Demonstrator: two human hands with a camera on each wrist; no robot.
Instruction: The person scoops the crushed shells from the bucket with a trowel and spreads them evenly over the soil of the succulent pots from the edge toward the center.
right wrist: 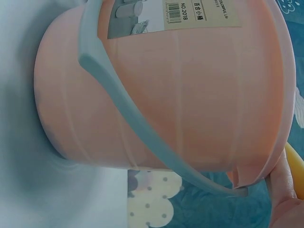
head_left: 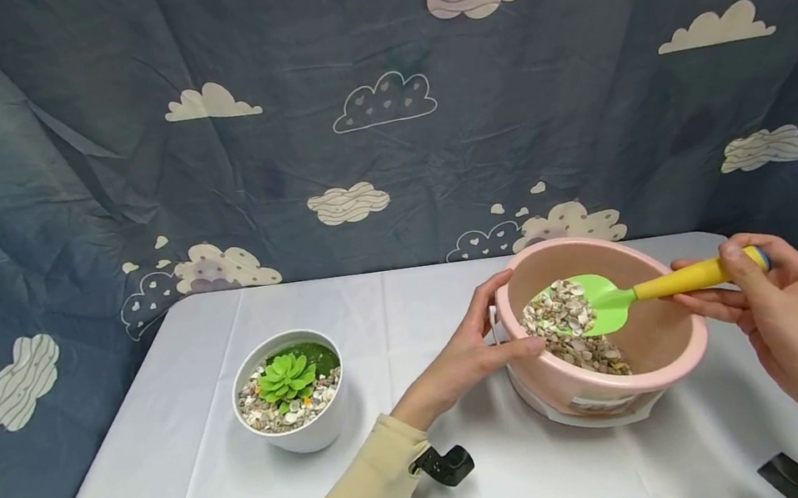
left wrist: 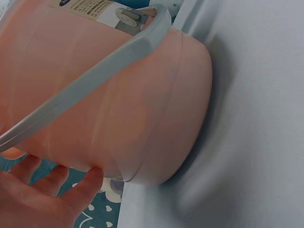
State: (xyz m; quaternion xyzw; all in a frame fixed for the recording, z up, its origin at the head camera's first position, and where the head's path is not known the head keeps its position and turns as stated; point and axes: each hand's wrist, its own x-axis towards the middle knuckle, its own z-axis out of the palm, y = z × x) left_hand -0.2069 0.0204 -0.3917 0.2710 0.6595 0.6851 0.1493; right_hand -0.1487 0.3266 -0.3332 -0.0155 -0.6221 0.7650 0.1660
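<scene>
A pink bucket (head_left: 658, 380) stands on the right of the table, with small shell pieces (head_left: 594, 354) heaped inside. My left hand (head_left: 469, 353) grips its left side, thumb across the front rim and fingers round toward the back. With my right hand (head_left: 776, 292) I hold a toy trowel (head_left: 609, 304) by its yellow handle at the bucket's right. Its green blade is inside the bucket's mouth, loaded with shell pieces (head_left: 561, 305). In the left wrist view, spread fingers (left wrist: 85, 190) lie along the bucket wall. The right wrist view shows the bucket's grey handle (right wrist: 137, 118) hanging down.
Left of the bucket, a white pot (head_left: 310, 437) holds a green artificial succulent (head_left: 286, 377), a dark green patch (head_left: 321, 358) and shell pieces. White cloth covers the table (head_left: 201, 468). A dark cloud-patterned curtain (head_left: 282, 163) hangs behind it.
</scene>
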